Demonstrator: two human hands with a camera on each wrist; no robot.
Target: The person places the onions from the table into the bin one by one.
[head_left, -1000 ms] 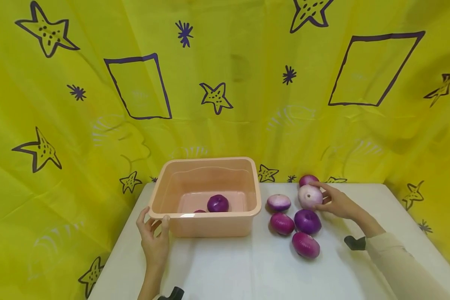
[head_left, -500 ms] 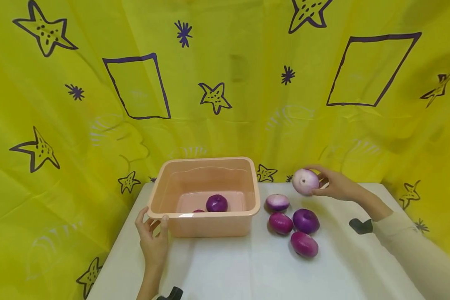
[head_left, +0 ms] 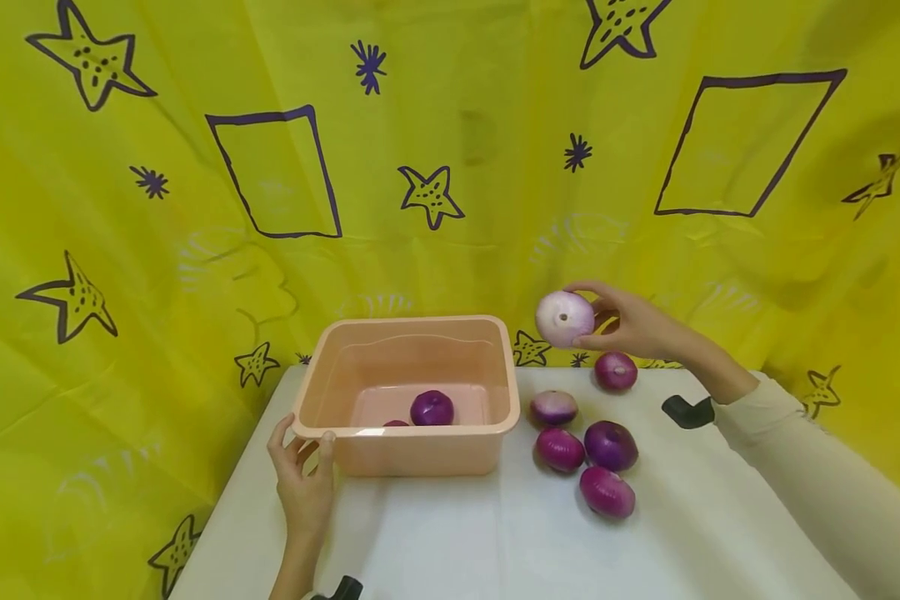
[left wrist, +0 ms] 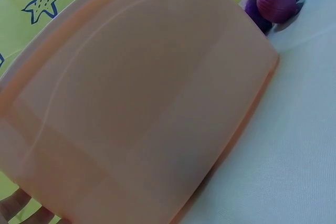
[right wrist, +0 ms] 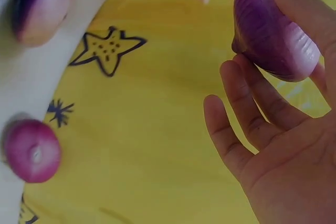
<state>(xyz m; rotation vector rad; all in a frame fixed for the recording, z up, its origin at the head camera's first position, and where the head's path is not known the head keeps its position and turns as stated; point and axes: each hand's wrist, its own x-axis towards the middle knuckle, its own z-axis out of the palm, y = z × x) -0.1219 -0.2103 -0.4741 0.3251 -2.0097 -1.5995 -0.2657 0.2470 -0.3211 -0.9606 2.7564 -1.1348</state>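
Observation:
My right hand point(head_left: 630, 323) pinches a pale white-and-purple onion point(head_left: 565, 318) between thumb and fingers, raised above the table beyond the right side of the peach plastic tub point(head_left: 420, 454). In the right wrist view the same onion point(right wrist: 273, 30) shows its purple side, with two fingers standing free of it. My left hand point(head_left: 303, 487) grips the tub's near left corner, thumb on the front and fingers at the left side. Inside the tub lies a purple onion point(head_left: 432, 407); a second one point(head_left: 396, 423) is mostly hidden by the front rim.
Right of the tub, several onions rest on the white table point(head_left: 450, 533): a half-pale one point(head_left: 554, 407), a magenta one point(head_left: 559, 450), a dark purple one point(head_left: 611, 445), a front one point(head_left: 607, 492) and one farther back point(head_left: 615, 372). A yellow patterned curtain point(head_left: 495, 267) hangs behind.
My right hand has lifted the pale onion off the table and carried it up and left toward the tub, uncovering the onion at the back. My left hand stays on the tub.

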